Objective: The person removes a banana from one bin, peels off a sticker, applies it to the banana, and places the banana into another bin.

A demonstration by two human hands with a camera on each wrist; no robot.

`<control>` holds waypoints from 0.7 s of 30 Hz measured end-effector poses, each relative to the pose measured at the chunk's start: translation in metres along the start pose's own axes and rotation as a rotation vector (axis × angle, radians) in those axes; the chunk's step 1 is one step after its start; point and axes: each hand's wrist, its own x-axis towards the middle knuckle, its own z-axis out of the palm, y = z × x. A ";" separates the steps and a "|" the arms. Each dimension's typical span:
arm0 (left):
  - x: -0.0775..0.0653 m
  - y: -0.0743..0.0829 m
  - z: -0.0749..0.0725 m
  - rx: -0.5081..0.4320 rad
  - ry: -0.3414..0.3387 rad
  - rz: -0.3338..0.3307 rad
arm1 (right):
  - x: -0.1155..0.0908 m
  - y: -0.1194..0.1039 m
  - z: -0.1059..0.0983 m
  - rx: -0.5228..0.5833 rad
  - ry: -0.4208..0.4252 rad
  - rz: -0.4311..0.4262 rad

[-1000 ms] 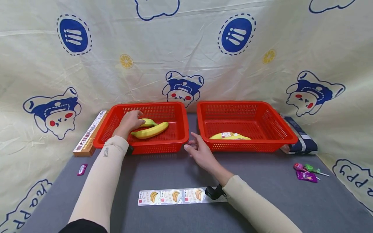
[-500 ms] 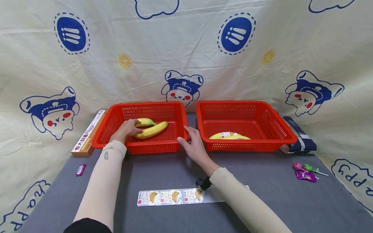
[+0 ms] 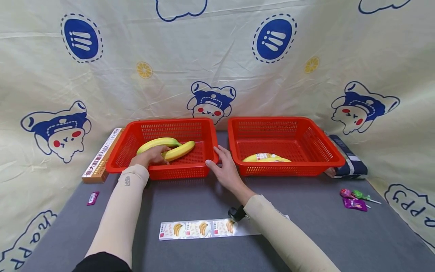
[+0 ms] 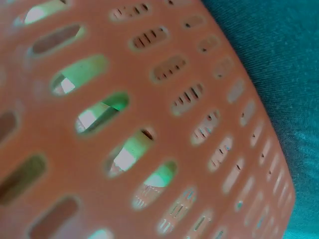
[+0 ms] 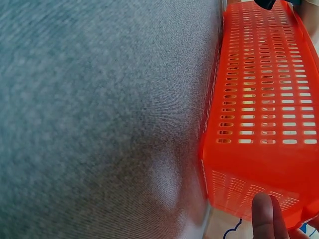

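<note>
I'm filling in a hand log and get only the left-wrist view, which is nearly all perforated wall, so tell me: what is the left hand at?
Observer: The left hand has its fingers round the left end of the nearer curved yellow banana, in the left-side red slotted plastic basket.
Operator: And the other hand?
Observer: The right hand touches that basket's right end from outside.
Operator: What stands to the right of it?
Observer: A matching red slotted plastic basket, with yellow bananas partly hidden behind its front wall.
</note>
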 end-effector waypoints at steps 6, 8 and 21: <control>0.043 -0.047 0.014 0.128 -0.007 0.092 | 0.000 0.000 -0.001 -0.009 -0.003 0.000; 0.046 -0.051 0.016 0.120 -0.015 0.056 | 0.000 0.000 -0.001 -0.008 -0.009 0.006; -0.024 0.008 -0.014 -0.136 0.460 -0.150 | 0.001 0.001 -0.003 -0.007 -0.014 0.012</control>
